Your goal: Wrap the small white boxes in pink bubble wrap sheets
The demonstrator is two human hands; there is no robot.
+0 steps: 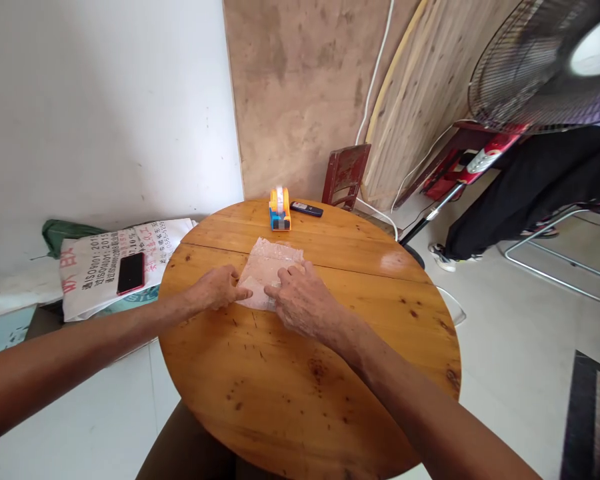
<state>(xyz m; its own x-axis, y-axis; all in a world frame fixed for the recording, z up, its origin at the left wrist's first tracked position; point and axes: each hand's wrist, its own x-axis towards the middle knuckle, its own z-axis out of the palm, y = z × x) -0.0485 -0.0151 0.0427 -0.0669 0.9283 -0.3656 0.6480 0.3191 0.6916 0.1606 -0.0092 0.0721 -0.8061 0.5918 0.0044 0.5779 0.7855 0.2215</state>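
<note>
The tape dispenser (280,212) serves as the landmark. It stands near the far edge of the round wooden table (280,400), with a dark remote control (307,209) just to its right. The pale, see-through sheet (270,257) lies on the tabletop on the near side of the dispenser, apart from it, and its near part looks doubled over.

The person's 2 hands are at the sheet. The left hand (220,288) is fairly narrow, its fingers curled and its thumb reaching over the sheet's left edge; whether it pinches the material cannot be told. The right hand (305,297) is wider, its fingers apart and resting on the sheet's right part, gripping nothing that shows.

The step in hand appears to be folding or smoothing the sheet. The next move probably calls for light, even pressure from the right fingers while the left thumb controls the edge, so that the layers stay aligned.
</note>
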